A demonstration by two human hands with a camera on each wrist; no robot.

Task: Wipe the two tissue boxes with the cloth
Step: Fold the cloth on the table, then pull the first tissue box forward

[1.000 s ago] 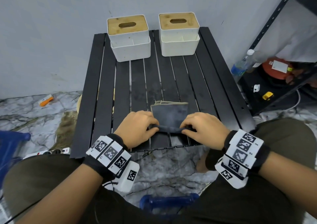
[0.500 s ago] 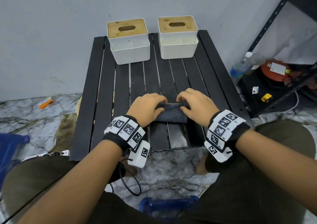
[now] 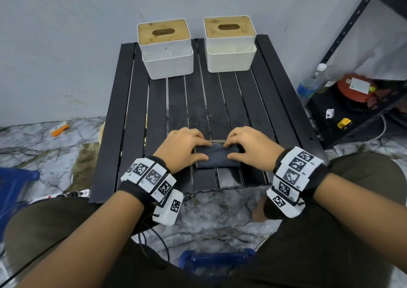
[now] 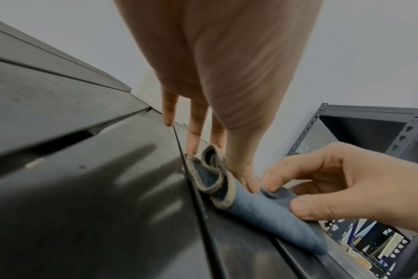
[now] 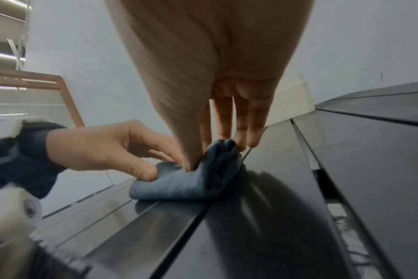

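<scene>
On one table, two hands pinch one cloth; two tissue boxes behind

Soft, even overhead light; head view was sharp, edges bowed by wide lens. Wrist views were dimmer, grainy, strongly distorted. Hand shadows and dull sheen lay on slatted table.

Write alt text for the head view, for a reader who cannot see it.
Both hands, left hand and right hand, pinch a folded dark blue cloth at the near edge of a black slatted table. Two white tissue boxes with wooden lids stand side by side at the far edge, untouched.
</scene>
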